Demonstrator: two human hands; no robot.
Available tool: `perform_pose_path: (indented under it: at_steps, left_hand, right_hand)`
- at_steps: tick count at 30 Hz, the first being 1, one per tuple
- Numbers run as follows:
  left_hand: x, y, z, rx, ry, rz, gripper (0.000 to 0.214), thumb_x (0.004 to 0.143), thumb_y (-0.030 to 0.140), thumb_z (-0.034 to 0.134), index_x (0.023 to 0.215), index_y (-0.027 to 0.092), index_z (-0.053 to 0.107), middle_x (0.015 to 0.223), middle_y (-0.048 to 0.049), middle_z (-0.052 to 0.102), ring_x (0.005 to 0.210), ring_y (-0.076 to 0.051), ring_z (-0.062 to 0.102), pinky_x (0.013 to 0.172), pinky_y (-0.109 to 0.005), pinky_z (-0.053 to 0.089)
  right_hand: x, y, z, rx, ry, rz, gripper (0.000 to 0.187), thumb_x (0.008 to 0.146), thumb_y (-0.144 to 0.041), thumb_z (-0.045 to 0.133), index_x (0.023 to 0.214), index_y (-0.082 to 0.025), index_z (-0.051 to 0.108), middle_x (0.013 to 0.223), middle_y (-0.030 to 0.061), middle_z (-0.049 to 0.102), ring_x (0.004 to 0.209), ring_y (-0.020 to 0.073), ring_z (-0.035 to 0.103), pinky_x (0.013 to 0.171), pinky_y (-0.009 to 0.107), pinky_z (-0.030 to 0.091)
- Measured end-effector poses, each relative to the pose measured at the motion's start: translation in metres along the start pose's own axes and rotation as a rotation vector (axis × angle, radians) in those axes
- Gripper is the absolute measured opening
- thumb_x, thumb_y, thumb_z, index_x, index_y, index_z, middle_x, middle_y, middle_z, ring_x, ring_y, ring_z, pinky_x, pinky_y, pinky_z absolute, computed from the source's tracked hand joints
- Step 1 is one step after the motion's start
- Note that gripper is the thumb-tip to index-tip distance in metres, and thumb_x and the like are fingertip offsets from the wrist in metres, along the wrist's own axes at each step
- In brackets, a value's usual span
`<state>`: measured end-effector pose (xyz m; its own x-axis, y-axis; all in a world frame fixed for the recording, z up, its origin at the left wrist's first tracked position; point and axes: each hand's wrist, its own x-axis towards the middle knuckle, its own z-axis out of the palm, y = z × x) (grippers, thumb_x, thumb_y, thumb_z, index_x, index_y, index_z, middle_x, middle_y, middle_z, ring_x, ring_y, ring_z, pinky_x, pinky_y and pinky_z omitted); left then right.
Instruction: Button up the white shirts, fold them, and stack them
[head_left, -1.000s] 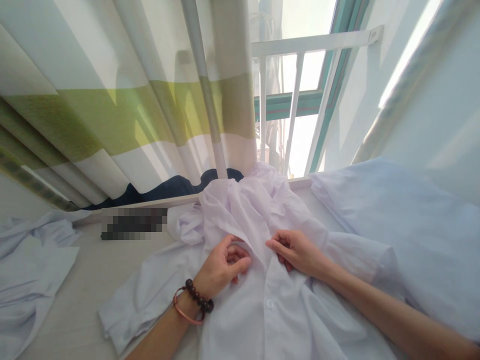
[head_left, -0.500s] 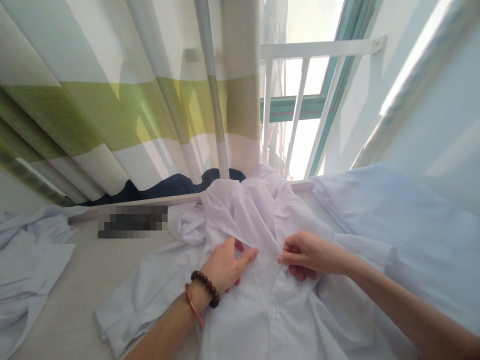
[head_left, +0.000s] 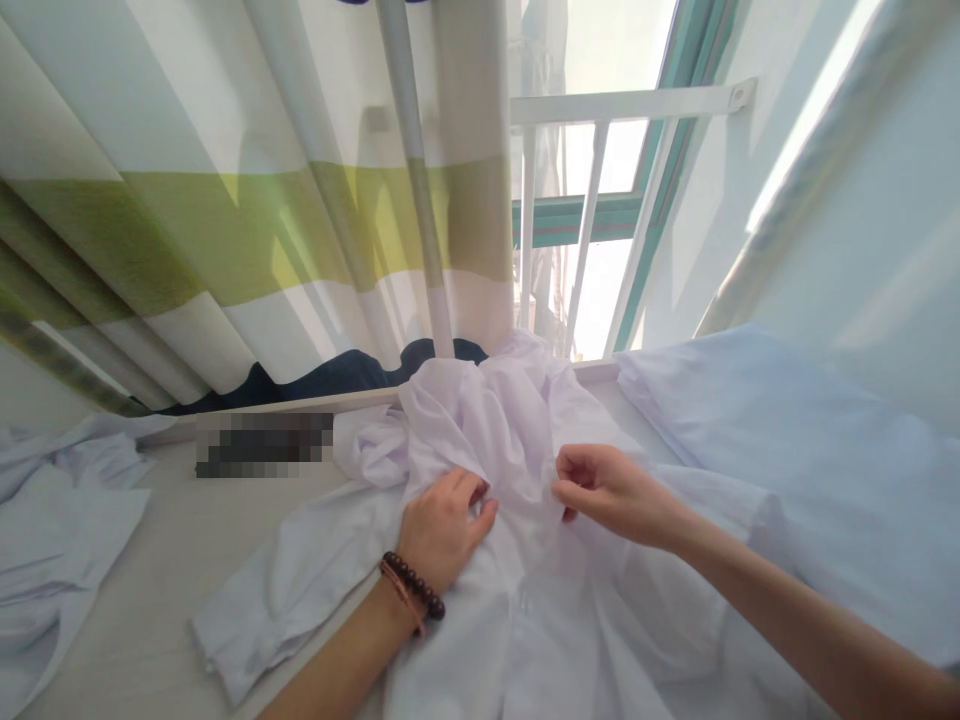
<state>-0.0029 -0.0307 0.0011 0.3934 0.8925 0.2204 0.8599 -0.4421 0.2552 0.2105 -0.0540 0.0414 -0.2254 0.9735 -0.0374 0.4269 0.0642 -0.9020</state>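
Observation:
A white button-up shirt (head_left: 465,420) lies spread and wrinkled in front of me, its sleeve (head_left: 300,560) stretched out to the left. My left hand (head_left: 446,520), with a dark bead bracelet and a copper-coloured band at the wrist, rests on the left front panel. Its fingers are curled in with the thumb close by, gripping the fabric; the fingertips are partly hidden. On the other side of the front opening, my right hand (head_left: 600,490) pinches the shirt's cloth between thumb and fingers, slightly raised.
More white garments lie at the left (head_left: 67,540) and a white folded cloth (head_left: 810,470) at the right. A blurred-out dark object (head_left: 262,445) sits on the pale surface (head_left: 150,600). Behind are a green-banded curtain (head_left: 262,220) and a white railing (head_left: 622,105) before the window.
My right hand has risen slightly, lifting cloth. My left hand has shifted a little left and its thumb has drawn in towards the fingers. The shirt's front is more bunched between the hands.

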Motion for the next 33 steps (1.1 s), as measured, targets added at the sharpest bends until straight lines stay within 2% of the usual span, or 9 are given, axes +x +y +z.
perform_pose_path:
  at_steps: [2,5,8,10,13,17,21,25,33]
  left_hand:
    - [0.000,-0.004,0.002,-0.066,0.031,0.028,0.012,0.086,0.030,0.054,0.079,0.020,0.056,0.082,-0.0004,0.063,0.077,-0.017,0.059,0.066,-0.027,0.040]
    - [0.000,-0.006,0.003,-0.168,0.077,0.065,0.014,0.085,0.030,0.055,0.076,0.020,0.053,0.077,0.0004,0.059,0.072,-0.016,0.056,0.064,-0.027,0.040]
    - [0.000,-0.006,0.002,-0.299,0.104,0.070,0.014,0.084,0.030,0.057,0.076,0.019,0.052,0.074,0.0017,0.056,0.067,-0.013,0.054,0.062,-0.025,0.041]
    - [-0.001,-0.005,0.002,-0.396,0.095,0.045,0.014,0.082,0.029,0.060,0.075,0.019,0.052,0.069,0.0031,0.056,0.063,-0.012,0.052,0.060,-0.024,0.042]
    - [0.000,-0.006,0.002,-0.557,0.046,-0.027,0.014,0.078,0.029,0.064,0.076,0.018,0.055,0.069,0.0037,0.059,0.059,-0.010,0.053,0.059,-0.022,0.043]
    - [0.001,-0.009,0.001,-0.760,-0.077,-0.112,0.018,0.076,0.032,0.066,0.083,0.017,0.061,0.074,0.0011,0.064,0.060,-0.011,0.056,0.057,-0.022,0.046]
    - [0.002,-0.011,-0.002,-0.847,-0.164,-0.073,0.018,0.076,0.030,0.065,0.087,0.016,0.066,0.077,-0.0015,0.067,0.065,-0.013,0.060,0.060,-0.022,0.048]
    - [0.005,-0.010,-0.002,-0.823,-0.166,-0.049,0.016,0.076,0.027,0.064,0.087,0.016,0.068,0.079,-0.0022,0.069,0.071,-0.013,0.062,0.067,-0.023,0.049]
    - [0.006,-0.005,0.004,-0.734,-0.110,-0.040,0.017,0.076,0.027,0.062,0.086,0.016,0.070,0.070,-0.0007,0.068,0.061,-0.012,0.058,0.058,-0.021,0.046]
  right_hand:
    - [-0.002,-0.001,0.012,0.074,0.070,-0.111,0.018,0.076,-0.019,0.055,0.062,-0.020,0.043,0.057,-0.0050,0.049,0.056,0.0102,0.055,0.051,0.020,0.040]
    - [-0.004,0.004,0.033,0.106,0.070,-0.208,0.018,0.076,-0.019,0.057,0.063,-0.020,0.044,0.059,-0.0046,0.048,0.055,0.0088,0.047,0.051,0.021,0.037]
    - [-0.001,0.017,0.050,0.207,0.036,-0.174,0.012,0.073,-0.015,0.059,0.071,-0.019,0.048,0.062,-0.0051,0.049,0.055,0.0082,0.045,0.052,0.021,0.038]
    - [0.002,0.025,0.056,0.349,0.034,-0.105,0.017,0.070,-0.016,0.062,0.081,-0.019,0.050,0.069,-0.0046,0.052,0.056,0.0082,0.049,0.053,0.022,0.041]
    - [0.008,0.032,0.056,0.505,0.012,-0.011,0.027,0.066,-0.019,0.067,0.087,-0.018,0.050,0.073,-0.0043,0.054,0.056,0.0088,0.054,0.054,0.024,0.044]
    - [0.010,0.032,0.052,0.483,-0.067,0.001,0.016,0.068,-0.020,0.064,0.075,-0.017,0.050,0.060,-0.0064,0.051,0.052,0.0089,0.055,0.055,0.023,0.044]
    - [0.009,0.031,0.050,0.427,-0.045,-0.033,0.007,0.074,-0.021,0.057,0.074,-0.018,0.051,0.057,-0.0067,0.050,0.050,0.0089,0.055,0.052,0.022,0.042]
    - [0.006,0.031,0.049,0.399,-0.044,-0.060,0.006,0.075,-0.020,0.055,0.073,-0.019,0.049,0.053,-0.0076,0.047,0.049,0.0095,0.055,0.050,0.020,0.040]
    - [0.004,0.031,0.053,0.295,-0.035,-0.106,0.006,0.077,-0.019,0.054,0.072,-0.018,0.052,0.051,-0.0049,0.054,0.046,0.0093,0.050,0.046,0.019,0.037]
